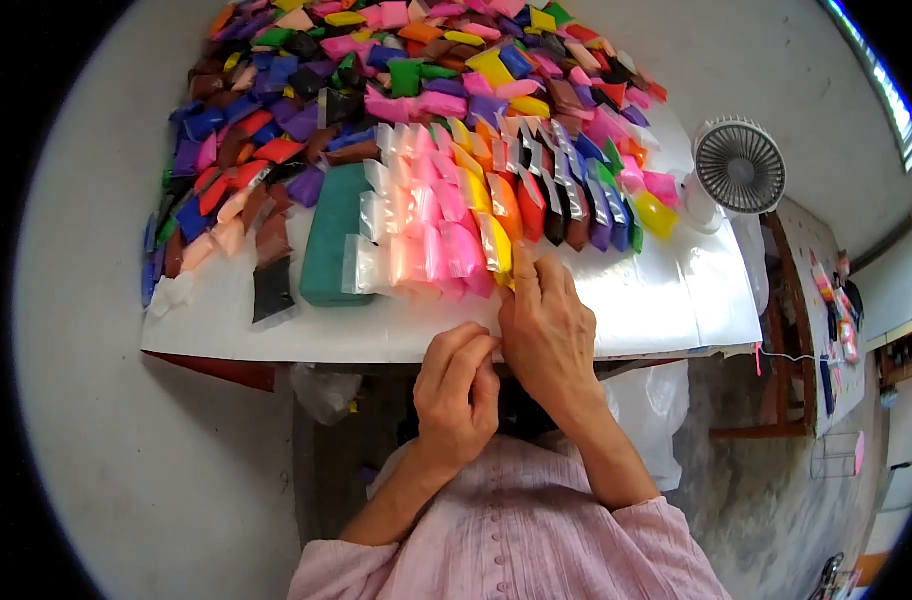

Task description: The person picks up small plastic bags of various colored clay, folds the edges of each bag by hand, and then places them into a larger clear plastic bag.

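Observation:
Rows of small clear-ended packets in several colours lie overlapping on the white-covered table. My right hand [549, 325] reaches to the front of these rows, its fingers on a yellow packet [496, 243] beside an orange packet [503, 207]. Just left of that, pink packets [463, 250] and pale peach packets [406, 262] lie in their own rows. My left hand [456, 390] is closed at the table's front edge, close to the right wrist. Its thumb and fingers are drawn together, and whatever may be between them is hidden.
A dark green block [333, 240] stands left of the rows. Behind it spreads a big heap of mixed coloured packets [406, 78]. A black packet [273, 292] lies near the front left. On the right stands a small white fan [740, 165]; the white table cover [666, 310] runs below it.

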A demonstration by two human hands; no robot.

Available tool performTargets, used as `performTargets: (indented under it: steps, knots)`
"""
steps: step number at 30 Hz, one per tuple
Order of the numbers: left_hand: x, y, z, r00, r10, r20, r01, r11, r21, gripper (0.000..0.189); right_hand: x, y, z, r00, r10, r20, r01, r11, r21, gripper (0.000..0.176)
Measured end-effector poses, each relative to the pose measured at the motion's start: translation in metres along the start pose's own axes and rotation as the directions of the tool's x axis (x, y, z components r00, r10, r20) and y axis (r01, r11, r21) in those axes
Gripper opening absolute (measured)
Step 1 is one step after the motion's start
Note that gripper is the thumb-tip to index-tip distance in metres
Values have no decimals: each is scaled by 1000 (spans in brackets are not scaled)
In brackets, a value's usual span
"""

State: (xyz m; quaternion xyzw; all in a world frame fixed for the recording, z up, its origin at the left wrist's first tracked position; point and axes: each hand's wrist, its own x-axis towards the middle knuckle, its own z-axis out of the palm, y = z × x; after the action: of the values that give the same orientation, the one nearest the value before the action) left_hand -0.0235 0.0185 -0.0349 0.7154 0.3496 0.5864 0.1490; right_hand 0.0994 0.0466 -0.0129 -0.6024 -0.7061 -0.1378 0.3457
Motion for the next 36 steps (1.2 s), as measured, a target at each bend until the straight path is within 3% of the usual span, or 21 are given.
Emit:
performTargets:
  steps: [6, 13, 16, 20, 23, 26, 29, 32, 36]
  knots:
    - [1, 4, -2, 1000, -3, 3, 3, 1000, -13, 17, 1, 0, 1, 997, -2, 75, 4, 1000, -26, 50]
    - [16, 15, -20, 999, 23, 23, -22, 999, -48, 16, -4, 2, -8, 997, 69, 17, -70, 996, 57, 44]
    - [32, 16, -39, 995, 95, 28, -95, 996, 0, 25, -9, 13, -15, 993, 115, 21, -117, 970, 212, 37]
    - [69, 6, -68, 962, 272, -7, -267, 950, 165, 22, -14, 26, -24, 989, 118, -88, -89, 955, 285, 17]
    - [98, -14, -89, 977, 212, -15, -202, 950, 239, 15, -15, 39, -31, 988, 99, -117, -62, 955, 289, 8]
    - [126, -36, -100, 996, -81, -46, 86, 988, 126, 8, -17, 48, -36, 989, 116, -91, -83, 948, 307, 5]
    - [157, -76, -105, 988, -150, -37, 148, 988, -47, 13, -19, 50, -36, 991, 116, -61, -92, 948, 303, 6]
    - [186, -119, -115, 933, -359, 11, 356, 923, -148, 15, -19, 51, -35, 993, 107, -53, -87, 953, 291, 6]
    - [215, -164, -111, 931, -363, -23, 362, 931, -34, 15, -18, 49, -35, 991, 124, -44, -106, 950, 294, 6]
